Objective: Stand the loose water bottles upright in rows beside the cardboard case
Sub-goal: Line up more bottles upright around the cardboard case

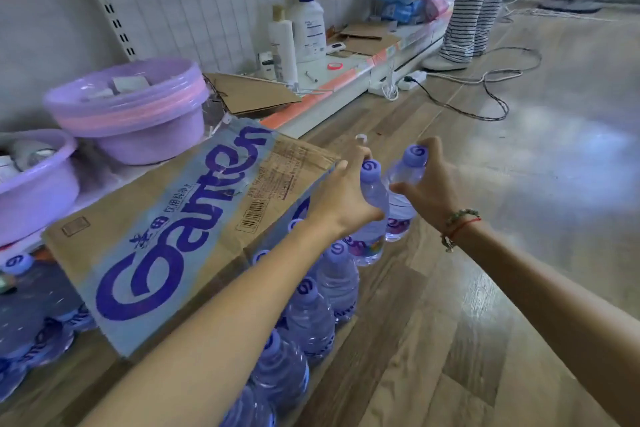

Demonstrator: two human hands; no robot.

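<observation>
both hands out front, each gripping a bottle at the far end of the row. left hand (341, 199) has fingers and thumb curled round the shoulder of a clear plastic water bottle with a lilac cap (371, 215); that bottle is upright, its base at floor level just beside the case. right hand (427, 184) wraps the neck and shoulder of a second clear lilac-capped bottle (401, 199), upright or slightly tilted, just right of the first; cannot tell if its base touches the floor. largest item: wood-grain plank floor (485, 288). next, brown cardboard case with a pale blue band and large purple lettering (180, 232), lying flat-topped on the floor left of the arms. along its right side, a row of upright clear bottles with lilac caps (311, 315) runs toward the camera, bottles touching or nearly so. more bottles of the same kind (31, 333) sit left of the case, partly hidden. behind the case, stacked lilac plastic basins (138, 114) on a low white shelf (349, 80). tall white jug with a blue cap (307, 26) stands on that shelf. smallest: green and red bead bracelets (459, 225) on the right wrist.
</observation>
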